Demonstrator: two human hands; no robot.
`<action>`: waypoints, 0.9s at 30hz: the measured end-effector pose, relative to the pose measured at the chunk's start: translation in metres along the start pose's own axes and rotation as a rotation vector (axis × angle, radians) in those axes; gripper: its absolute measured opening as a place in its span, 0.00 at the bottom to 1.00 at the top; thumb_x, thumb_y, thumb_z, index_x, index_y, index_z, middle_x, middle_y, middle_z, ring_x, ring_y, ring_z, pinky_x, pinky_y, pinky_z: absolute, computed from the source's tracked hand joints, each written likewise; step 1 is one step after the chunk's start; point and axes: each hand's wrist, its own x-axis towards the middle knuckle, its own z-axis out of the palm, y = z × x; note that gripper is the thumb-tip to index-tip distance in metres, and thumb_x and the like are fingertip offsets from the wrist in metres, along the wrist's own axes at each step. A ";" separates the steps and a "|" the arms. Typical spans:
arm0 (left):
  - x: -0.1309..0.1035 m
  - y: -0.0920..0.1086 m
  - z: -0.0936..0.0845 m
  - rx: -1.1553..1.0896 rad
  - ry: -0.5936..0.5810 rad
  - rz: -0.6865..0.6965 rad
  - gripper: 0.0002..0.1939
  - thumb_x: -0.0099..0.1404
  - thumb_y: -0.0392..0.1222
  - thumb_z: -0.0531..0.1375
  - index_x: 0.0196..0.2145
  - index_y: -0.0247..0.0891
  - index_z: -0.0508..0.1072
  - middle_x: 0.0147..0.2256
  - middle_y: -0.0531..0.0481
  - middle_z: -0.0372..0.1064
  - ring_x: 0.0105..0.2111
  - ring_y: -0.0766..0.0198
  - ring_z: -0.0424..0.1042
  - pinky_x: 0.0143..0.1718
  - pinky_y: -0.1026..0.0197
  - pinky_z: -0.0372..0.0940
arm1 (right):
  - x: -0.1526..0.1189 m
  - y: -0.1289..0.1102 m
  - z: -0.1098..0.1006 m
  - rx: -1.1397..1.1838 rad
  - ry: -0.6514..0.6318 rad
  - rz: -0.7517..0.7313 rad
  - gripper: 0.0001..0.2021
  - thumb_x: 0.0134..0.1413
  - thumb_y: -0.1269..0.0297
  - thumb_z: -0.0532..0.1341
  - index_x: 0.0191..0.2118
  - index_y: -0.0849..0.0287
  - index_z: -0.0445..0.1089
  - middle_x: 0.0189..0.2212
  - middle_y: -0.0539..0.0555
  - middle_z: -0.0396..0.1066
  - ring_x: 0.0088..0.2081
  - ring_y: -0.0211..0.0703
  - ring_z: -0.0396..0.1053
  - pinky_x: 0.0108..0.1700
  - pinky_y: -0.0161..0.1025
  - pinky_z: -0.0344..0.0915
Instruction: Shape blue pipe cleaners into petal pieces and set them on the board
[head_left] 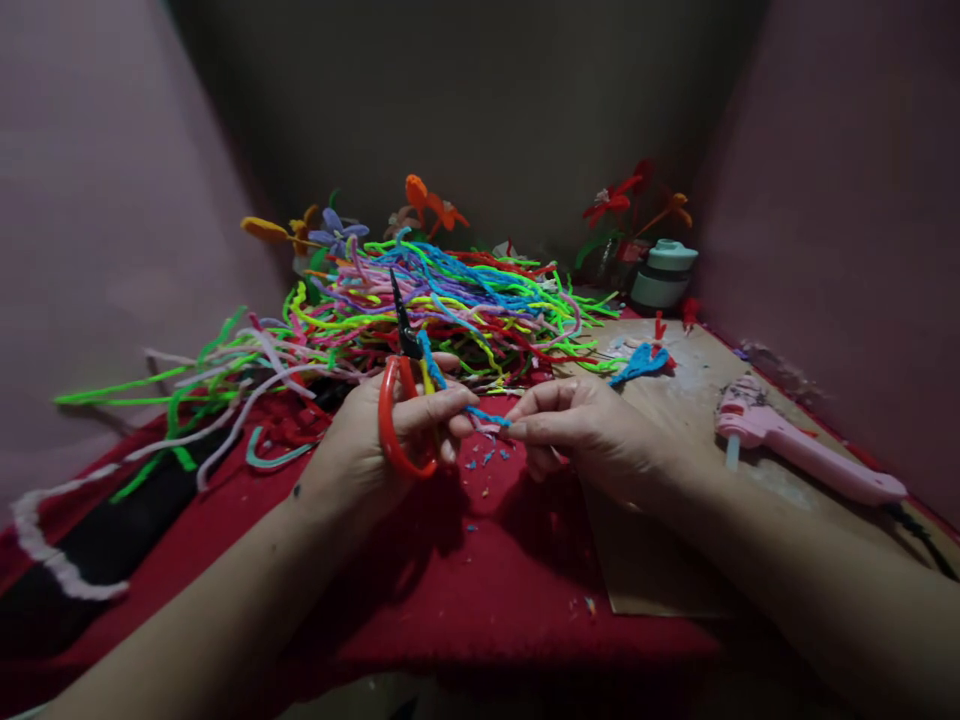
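My left hand [405, 415] is closed around red-handled scissors [388, 410], whose dark blades point up and away. Its thumb and fingers also pinch a blue fuzzy stem [430, 362], with a bit of yellow beside it. The blue stem runs on to the right, where my right hand [574, 425] pinches its end between thumb and forefinger. A pinkish piece shows just under the blue between the hands. Small blue scraps [487, 458] lie on the red cloth [480, 580] below.
A large heap of colourful fuzzy stems [465, 300] lies behind my hands. On the right, a brown board [652, 560] bears a pink glue gun [810, 450] and a blue looped piece [641, 365]. A lidded jar [664, 275] and fuzzy flowers [611, 200] stand at the back.
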 end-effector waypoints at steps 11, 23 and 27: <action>0.009 0.004 -0.018 -0.167 0.068 0.275 0.02 0.54 0.32 0.61 0.27 0.30 0.73 0.21 0.51 0.67 0.20 0.73 0.65 0.20 0.71 0.60 | -0.004 -0.011 0.005 -0.167 0.000 0.135 0.08 0.40 0.70 0.58 0.16 0.62 0.62 0.10 0.48 0.62 0.14 0.31 0.56 0.20 0.31 0.53; 0.007 0.008 -0.016 0.052 0.076 0.265 0.06 0.58 0.38 0.58 0.32 0.33 0.71 0.23 0.51 0.68 0.18 0.70 0.66 0.17 0.69 0.60 | -0.006 -0.006 0.003 -0.038 -0.129 -0.052 0.15 0.57 0.58 0.54 0.34 0.65 0.71 0.15 0.49 0.67 0.18 0.31 0.61 0.25 0.32 0.57; 0.016 0.002 -0.028 0.328 0.135 0.220 0.15 0.57 0.45 0.58 0.41 0.36 0.66 0.26 0.52 0.69 0.18 0.68 0.66 0.17 0.67 0.60 | -0.003 -0.010 -0.006 0.155 -0.044 -0.313 0.15 0.58 0.56 0.53 0.37 0.62 0.71 0.14 0.48 0.64 0.18 0.33 0.61 0.25 0.34 0.58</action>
